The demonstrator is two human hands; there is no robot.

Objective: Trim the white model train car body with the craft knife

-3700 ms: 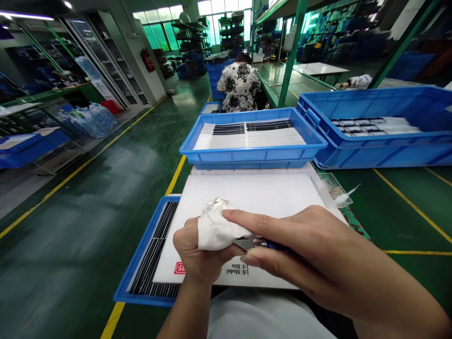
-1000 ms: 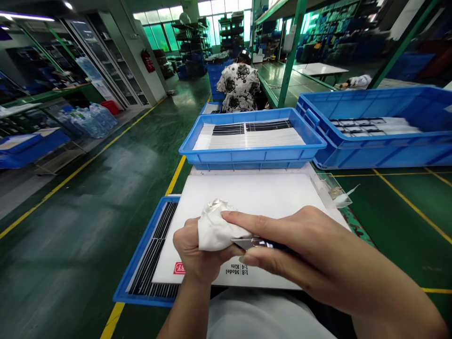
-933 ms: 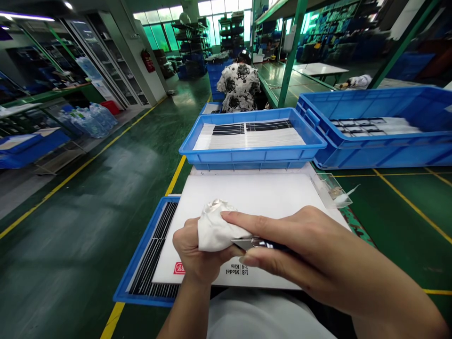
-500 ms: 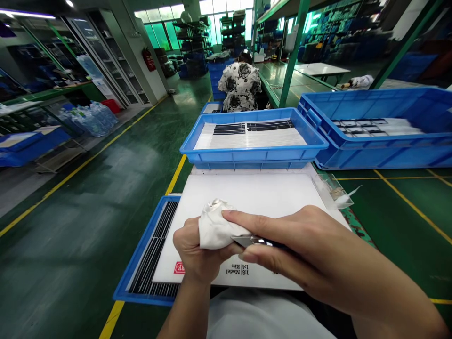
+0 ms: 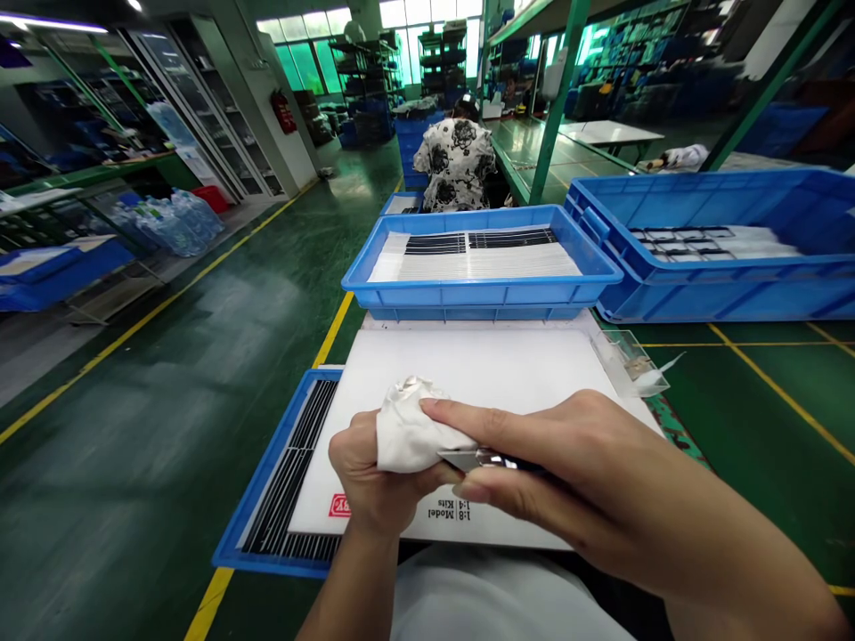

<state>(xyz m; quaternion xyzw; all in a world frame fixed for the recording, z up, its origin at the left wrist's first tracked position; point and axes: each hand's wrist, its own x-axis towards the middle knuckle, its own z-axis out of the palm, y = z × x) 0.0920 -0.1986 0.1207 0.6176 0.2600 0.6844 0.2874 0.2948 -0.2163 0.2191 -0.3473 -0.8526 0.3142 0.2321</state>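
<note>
A crumpled white cloth (image 5: 414, 432) is bunched in my left hand (image 5: 370, 472), whose fingers are closed around it. My right hand (image 5: 534, 445) grips what looks like a utility knife (image 5: 460, 458), with a flat shiny blade and a dark handle mostly hidden in the palm. The blade's slanted end touches the lower right of the cloth, near my left thumb. My right index finger presses on the cloth from above. Both hands are over a white board (image 5: 508, 365) with red and black print along its near edge.
Beyond the board stands a blue tray (image 5: 481, 292) of white sheets and black strips. Another blue tray (image 5: 231, 561) of black strips sits low on the left. A clear box (image 5: 624, 361) is at the board's right corner, a large blue bin (image 5: 735, 289) farther right. A person (image 5: 458, 165) sits ahead.
Almost nothing differs. The hands, cloth and knife keep the same position, and the whole view has shifted very slightly.
</note>
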